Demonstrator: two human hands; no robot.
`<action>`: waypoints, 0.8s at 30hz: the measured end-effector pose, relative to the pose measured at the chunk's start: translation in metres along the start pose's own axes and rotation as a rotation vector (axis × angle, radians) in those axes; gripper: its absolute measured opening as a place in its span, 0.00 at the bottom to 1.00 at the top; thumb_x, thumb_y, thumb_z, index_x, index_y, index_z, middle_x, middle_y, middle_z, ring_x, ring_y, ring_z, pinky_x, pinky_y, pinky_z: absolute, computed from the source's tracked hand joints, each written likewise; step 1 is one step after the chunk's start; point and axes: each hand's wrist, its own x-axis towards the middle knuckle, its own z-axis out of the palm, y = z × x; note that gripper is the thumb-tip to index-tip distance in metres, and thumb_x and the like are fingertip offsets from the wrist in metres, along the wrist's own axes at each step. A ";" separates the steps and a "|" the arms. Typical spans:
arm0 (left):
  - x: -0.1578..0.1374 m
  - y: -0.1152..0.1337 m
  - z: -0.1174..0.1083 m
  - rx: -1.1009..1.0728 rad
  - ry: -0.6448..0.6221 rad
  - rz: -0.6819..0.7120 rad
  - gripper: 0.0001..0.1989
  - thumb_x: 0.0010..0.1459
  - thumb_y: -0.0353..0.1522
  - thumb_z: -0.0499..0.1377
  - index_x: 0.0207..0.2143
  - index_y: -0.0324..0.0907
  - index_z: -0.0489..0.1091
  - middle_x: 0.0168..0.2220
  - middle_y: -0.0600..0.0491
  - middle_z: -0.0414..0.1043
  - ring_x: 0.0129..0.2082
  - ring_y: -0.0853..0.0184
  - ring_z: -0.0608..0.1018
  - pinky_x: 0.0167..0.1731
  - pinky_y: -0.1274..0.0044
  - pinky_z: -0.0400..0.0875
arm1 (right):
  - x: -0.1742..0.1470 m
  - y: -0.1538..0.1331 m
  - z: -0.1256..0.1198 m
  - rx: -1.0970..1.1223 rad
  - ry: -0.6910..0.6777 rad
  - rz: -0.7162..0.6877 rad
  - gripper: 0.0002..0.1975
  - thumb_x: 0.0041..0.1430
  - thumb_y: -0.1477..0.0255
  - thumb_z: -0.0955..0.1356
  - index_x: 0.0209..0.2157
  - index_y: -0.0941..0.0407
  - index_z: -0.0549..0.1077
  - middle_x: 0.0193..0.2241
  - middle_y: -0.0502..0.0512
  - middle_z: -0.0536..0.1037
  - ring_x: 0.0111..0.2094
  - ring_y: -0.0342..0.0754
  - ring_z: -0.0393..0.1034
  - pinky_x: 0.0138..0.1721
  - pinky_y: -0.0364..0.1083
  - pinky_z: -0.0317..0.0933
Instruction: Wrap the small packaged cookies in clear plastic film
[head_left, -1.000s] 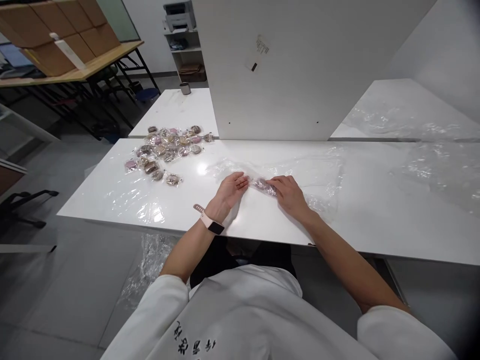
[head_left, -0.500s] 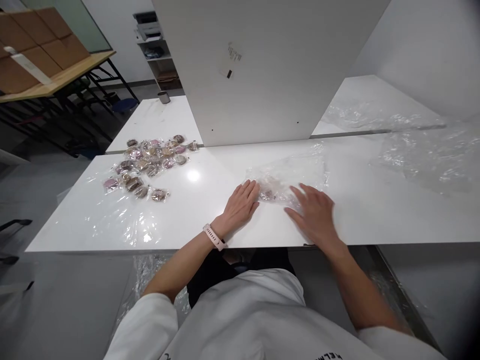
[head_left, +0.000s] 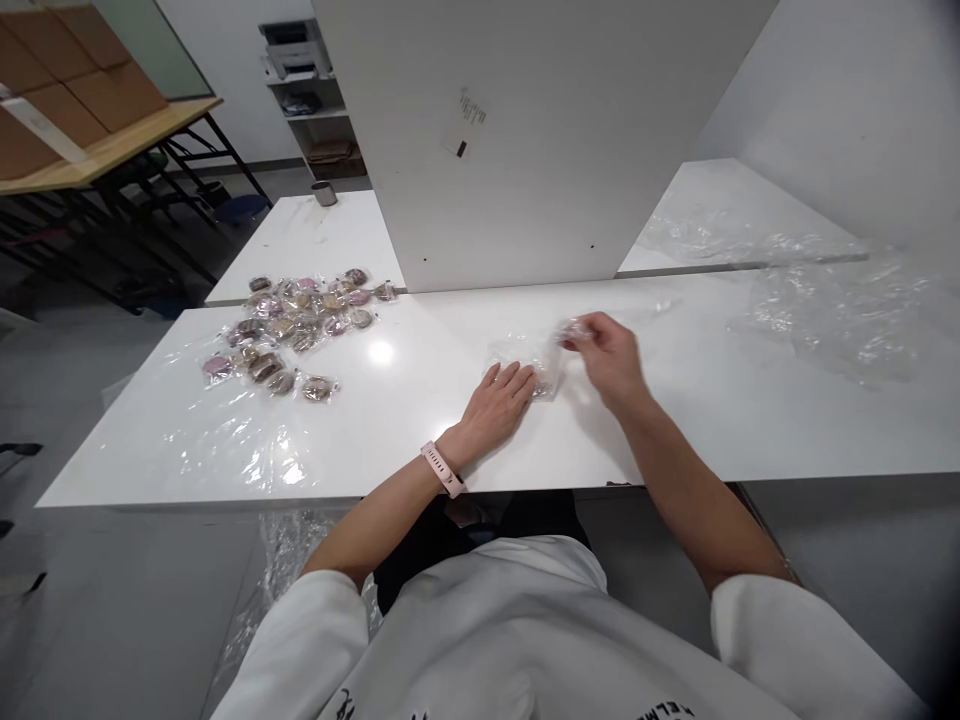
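Observation:
A clear plastic bag (head_left: 517, 352) lies on the white table in front of me. My left hand (head_left: 501, 402) rests flat on its near part, fingers stretched out. Something small sits inside the bag by my left fingertips, mostly covered and too blurred to name. My right hand (head_left: 609, 358) is raised a little above the table, its fingers pinched on the bag's gathered right end. Off to the left lies a loose pile of individually wrapped round pieces (head_left: 300, 312), brown, pink and yellowish, in clear wrappers.
A tall white panel (head_left: 525, 140) rises at the table's (head_left: 420, 440) back edge. Crumpled clear plastic film (head_left: 832, 320) spreads on the right, and more sheeting (head_left: 247, 450) hangs over the front left edge. A metal cup (head_left: 324, 193) stands at the back left.
My right hand has closed on the bag's right end, lifting and folding it up and leftward. My left hand has slid slightly right, still flat on the bag. The wrapped pile is unchanged.

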 end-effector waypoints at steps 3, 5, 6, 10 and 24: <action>0.002 -0.003 0.001 0.001 -0.024 0.008 0.17 0.69 0.27 0.46 0.54 0.39 0.69 0.55 0.41 0.73 0.60 0.53 0.71 0.62 0.57 0.62 | 0.010 -0.001 0.048 -0.145 -0.265 -0.038 0.10 0.58 0.61 0.67 0.30 0.54 0.71 0.30 0.51 0.76 0.34 0.47 0.70 0.40 0.48 0.66; 0.003 -0.004 0.002 -0.031 -0.033 0.006 0.16 0.69 0.26 0.47 0.52 0.39 0.70 0.52 0.41 0.74 0.57 0.53 0.73 0.58 0.56 0.67 | 0.011 0.002 0.064 -0.218 -0.427 -0.012 0.09 0.58 0.64 0.66 0.28 0.54 0.71 0.29 0.51 0.76 0.33 0.47 0.69 0.39 0.47 0.64; 0.003 -0.005 0.002 -0.049 -0.027 0.005 0.15 0.68 0.26 0.47 0.51 0.39 0.70 0.52 0.40 0.74 0.57 0.53 0.72 0.57 0.56 0.68 | 0.011 0.004 0.066 -0.217 -0.489 0.018 0.10 0.58 0.64 0.66 0.27 0.54 0.70 0.28 0.50 0.75 0.32 0.46 0.68 0.38 0.47 0.63; 0.004 -0.003 0.003 -0.097 0.041 0.001 0.16 0.68 0.23 0.46 0.50 0.38 0.69 0.54 0.38 0.70 0.60 0.52 0.70 0.57 0.56 0.69 | 0.015 0.010 0.054 -0.045 -0.672 0.246 0.15 0.60 0.58 0.67 0.26 0.54 0.68 0.24 0.47 0.70 0.27 0.43 0.64 0.29 0.44 0.60; -0.003 -0.006 -0.002 -0.055 0.038 0.060 0.15 0.68 0.23 0.47 0.50 0.41 0.68 0.56 0.43 0.71 0.55 0.58 0.74 0.55 0.63 0.71 | 0.068 0.000 -0.029 -0.305 -0.189 0.134 0.32 0.54 0.55 0.75 0.58 0.52 0.73 0.54 0.63 0.76 0.30 0.46 0.73 0.31 0.49 0.71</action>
